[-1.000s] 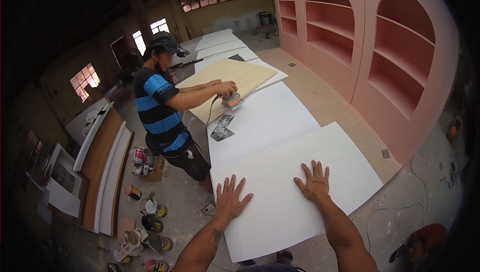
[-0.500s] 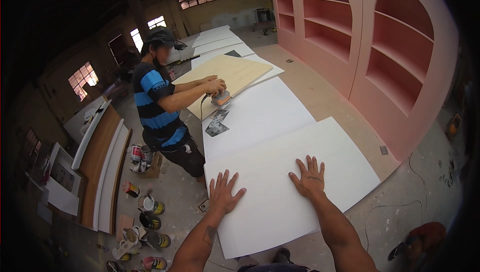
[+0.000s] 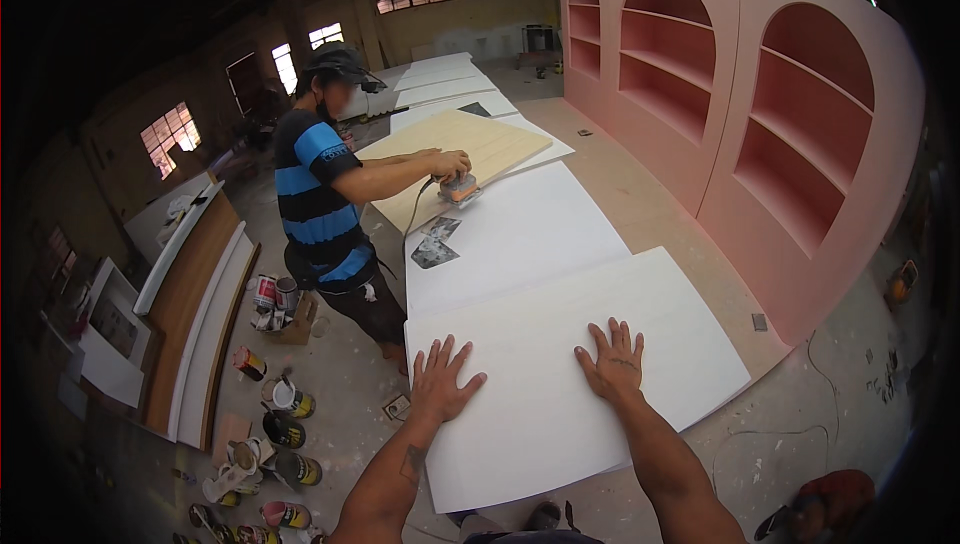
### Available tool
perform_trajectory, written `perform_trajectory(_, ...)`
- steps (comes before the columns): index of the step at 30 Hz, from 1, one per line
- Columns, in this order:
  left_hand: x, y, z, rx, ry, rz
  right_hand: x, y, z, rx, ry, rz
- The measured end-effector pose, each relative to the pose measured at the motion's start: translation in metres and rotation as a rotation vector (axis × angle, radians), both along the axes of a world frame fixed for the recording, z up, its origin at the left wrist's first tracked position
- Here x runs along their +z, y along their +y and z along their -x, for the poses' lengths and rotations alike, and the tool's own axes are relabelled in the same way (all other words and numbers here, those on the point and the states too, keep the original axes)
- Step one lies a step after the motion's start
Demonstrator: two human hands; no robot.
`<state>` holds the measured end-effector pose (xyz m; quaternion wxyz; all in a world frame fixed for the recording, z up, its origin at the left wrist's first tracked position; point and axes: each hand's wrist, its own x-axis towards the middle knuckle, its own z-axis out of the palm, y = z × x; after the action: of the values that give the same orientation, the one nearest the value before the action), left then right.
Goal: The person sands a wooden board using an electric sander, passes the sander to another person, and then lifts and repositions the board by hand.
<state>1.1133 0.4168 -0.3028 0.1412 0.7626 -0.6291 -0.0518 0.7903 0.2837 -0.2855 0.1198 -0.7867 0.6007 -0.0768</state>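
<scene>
A large white board [image 3: 540, 419] lies in front of me on top of other white panels. My left hand [image 3: 443, 384] rests flat near its left edge, fingers spread and thumb pointing right. On the right half of the same board, my right hand [image 3: 612, 364] also lies flat with its fingers apart. Neither hand grips anything. Farther off, a co-worker [image 3: 320, 184] in a blue and black striped shirt holds an orange and grey power sander [image 3: 460, 190] at the near edge of a pale wooden board [image 3: 440, 144].
Dark, crumpled sheet pieces [image 3: 435, 244] lie on the white panel [image 3: 520, 234] beyond my board. To the right stands a pink arched shelf unit [image 3: 730, 154]. Several paint cans [image 3: 290, 399] crowd the floor at left, near leaning panels [image 3: 190, 334]. A cable [image 3: 770, 432] crosses the right floor.
The co-worker's sander has shifted slightly right and away along the wooden board's edge. The whole view has tilted a little. My hands stay flat in nearly the same places on the white board.
</scene>
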Motion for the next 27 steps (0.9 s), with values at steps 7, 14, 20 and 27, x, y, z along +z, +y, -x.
perform_trajectory(7,0.000,-0.003,0.002,0.004,0.006,-0.015,-0.003,-0.002,0.002,-0.001,-0.017,0.012)
perform_trajectory(14,0.002,-0.003,0.002,0.005,-0.005,-0.017,-0.003,-0.004,0.001,-0.003,-0.011,0.011)
perform_trajectory(20,0.002,0.004,0.002,0.009,-0.007,-0.023,-0.003,0.002,0.000,0.001,-0.001,0.001)
perform_trajectory(27,0.002,-0.002,0.005,-0.014,-0.012,0.000,-0.002,0.003,0.005,-0.028,-0.009,-0.021)
